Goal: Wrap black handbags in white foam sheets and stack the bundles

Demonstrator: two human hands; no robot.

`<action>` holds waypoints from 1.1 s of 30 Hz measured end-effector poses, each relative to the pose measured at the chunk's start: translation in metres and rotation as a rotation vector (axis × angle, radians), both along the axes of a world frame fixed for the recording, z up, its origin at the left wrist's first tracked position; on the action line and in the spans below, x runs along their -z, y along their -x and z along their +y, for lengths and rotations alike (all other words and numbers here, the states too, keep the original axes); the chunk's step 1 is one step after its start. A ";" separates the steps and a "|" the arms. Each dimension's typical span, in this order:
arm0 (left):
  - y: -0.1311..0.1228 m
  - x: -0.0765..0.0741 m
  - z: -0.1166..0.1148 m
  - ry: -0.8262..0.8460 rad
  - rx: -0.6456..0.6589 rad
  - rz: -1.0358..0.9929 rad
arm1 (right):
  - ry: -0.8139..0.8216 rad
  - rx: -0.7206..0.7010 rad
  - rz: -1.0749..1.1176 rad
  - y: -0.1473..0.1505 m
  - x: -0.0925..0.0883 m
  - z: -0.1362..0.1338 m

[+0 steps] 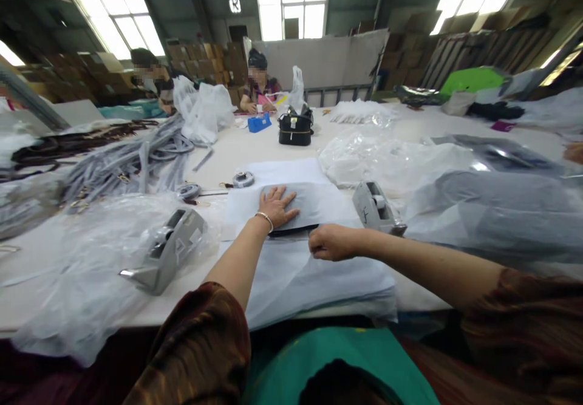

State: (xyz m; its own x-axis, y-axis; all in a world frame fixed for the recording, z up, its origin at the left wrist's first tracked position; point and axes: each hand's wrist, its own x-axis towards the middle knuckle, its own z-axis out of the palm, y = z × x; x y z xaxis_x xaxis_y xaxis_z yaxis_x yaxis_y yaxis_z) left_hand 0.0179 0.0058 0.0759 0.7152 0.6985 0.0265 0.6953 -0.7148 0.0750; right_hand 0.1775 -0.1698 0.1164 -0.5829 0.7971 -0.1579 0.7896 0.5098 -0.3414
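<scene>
My left hand (277,207) lies flat, fingers spread, on a folded white paper sheet (314,197) that covers something grey. A narrow black edge (289,231) shows below the fold, just in front of my left palm. At the right end of that edge, my right hand (331,242) is closed with its fingers curled under; what they grip, if anything, is hidden. Beneath both hands, more white sheets (314,283) spread out to the table's front edge.
Grey tape dispensers stand left (170,250) and right (378,209). Grey straps (136,156) are heaped at left, with two coiled straps nearer. A black bag (295,129) stands farther back. Clear plastic (392,159) and wrapped grey pieces (496,204) lie right. Two people sit across the table.
</scene>
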 end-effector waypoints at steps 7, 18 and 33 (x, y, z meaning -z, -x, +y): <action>0.003 0.003 0.006 -0.015 0.023 -0.001 | -0.325 0.192 -0.164 0.011 -0.028 0.031; 0.005 -0.004 0.031 0.094 0.066 0.098 | -0.427 0.451 -0.182 -0.022 -0.022 0.121; 0.070 -0.054 0.044 0.476 0.155 -0.431 | -0.255 0.581 -0.211 -0.018 0.020 0.152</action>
State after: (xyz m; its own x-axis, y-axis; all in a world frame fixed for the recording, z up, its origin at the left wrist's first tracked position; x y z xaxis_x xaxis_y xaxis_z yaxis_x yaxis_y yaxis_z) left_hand -0.0518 0.0497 0.1298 0.8030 0.5941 0.0470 0.4238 -0.6246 0.6559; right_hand 0.1959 -0.0176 0.0962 -0.0247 0.9996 0.0139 0.9969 0.0257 -0.0750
